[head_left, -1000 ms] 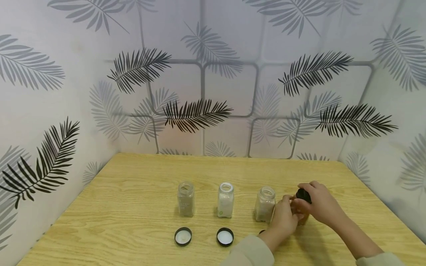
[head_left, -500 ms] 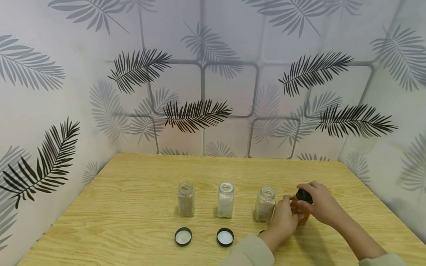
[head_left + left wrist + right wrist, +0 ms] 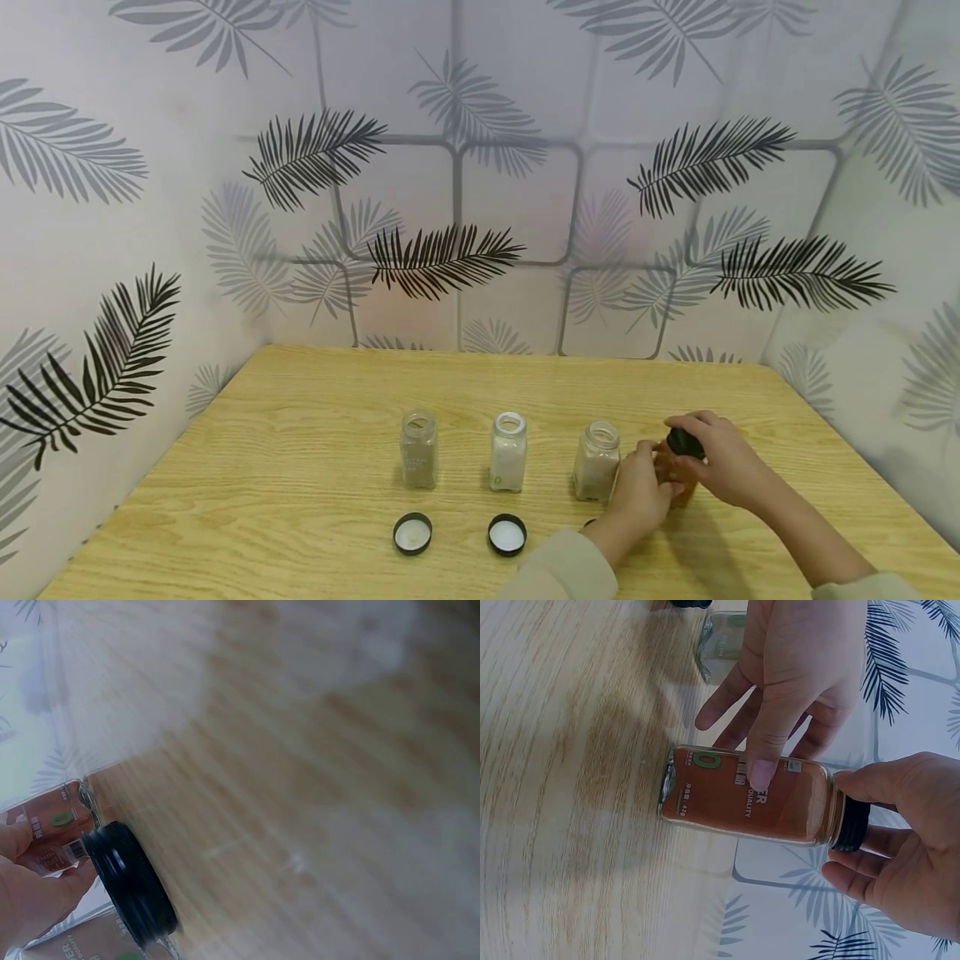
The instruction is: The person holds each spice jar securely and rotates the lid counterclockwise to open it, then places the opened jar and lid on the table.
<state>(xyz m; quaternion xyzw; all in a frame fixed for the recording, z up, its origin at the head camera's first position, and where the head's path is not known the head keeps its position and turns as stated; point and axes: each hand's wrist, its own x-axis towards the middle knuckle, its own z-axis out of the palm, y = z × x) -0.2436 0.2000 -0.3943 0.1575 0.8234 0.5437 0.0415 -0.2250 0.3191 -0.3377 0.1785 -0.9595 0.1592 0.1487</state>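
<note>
My left hand [image 3: 641, 492] holds a glass spice jar of reddish-brown powder [image 3: 780, 814] by its body, thumb across the printed label. The fingers of my right hand [image 3: 723, 458] grip the black lid [image 3: 853, 823], which sits on the jar's neck. In the right wrist view the jar's base is close over the table. Just left of my left hand stands an uncapped jar of pale powder [image 3: 597, 471]. A black lid [image 3: 131, 885] lies near my left wrist, mostly hidden behind that hand in the head view.
Two more uncapped jars, one with greyish powder [image 3: 418, 458] and one with white contents [image 3: 508, 458], stand in line to the left. Before them lie two upturned black lids, the left lid [image 3: 412, 534] and the middle lid [image 3: 507, 535], on the wooden table [image 3: 262, 500].
My right forearm has shifted slightly to the right, its fingers still on the lid. My left hand keeps its place on the jar.
</note>
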